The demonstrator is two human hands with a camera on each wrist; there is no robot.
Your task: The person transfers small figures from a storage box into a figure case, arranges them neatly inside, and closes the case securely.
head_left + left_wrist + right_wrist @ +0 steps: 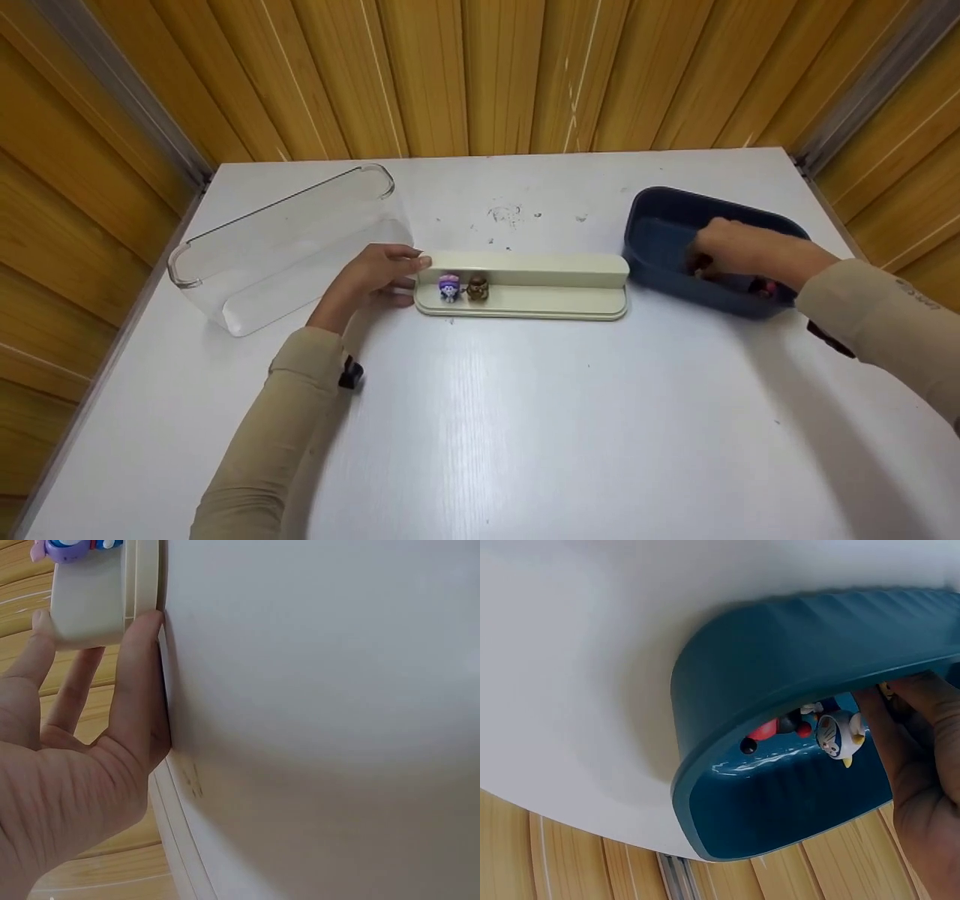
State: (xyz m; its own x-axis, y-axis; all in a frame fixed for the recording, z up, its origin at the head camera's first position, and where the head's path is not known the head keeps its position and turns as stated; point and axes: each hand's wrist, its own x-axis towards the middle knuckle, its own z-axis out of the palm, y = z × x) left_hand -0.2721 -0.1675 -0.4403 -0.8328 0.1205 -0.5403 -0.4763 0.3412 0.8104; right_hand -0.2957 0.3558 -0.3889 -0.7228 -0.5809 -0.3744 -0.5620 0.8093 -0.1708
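My left hand [379, 271] holds the left end of a cream stepped display base [540, 300]; in the left wrist view its thumb and fingers span that end. On the lower step, near the left hand, stand a purple-and-white figurine [449, 288] and a brown figurine [478, 288] side by side. My right hand [739, 246] reaches inside a dark blue bin [675, 283]. Between its fingers is a small figurine [887, 690], mostly hidden. Beside those fingers in the bin lie a white-and-blue figurine [840, 735] and a red-and-black one [765, 730].
At the left of the white table [525, 420] lies a clear plastic cover [292, 232], close to the left hand. Wood-patterned panels [495, 75] stand behind the table and at both sides. Dark marks [506, 214] show on the tabletop behind the base.
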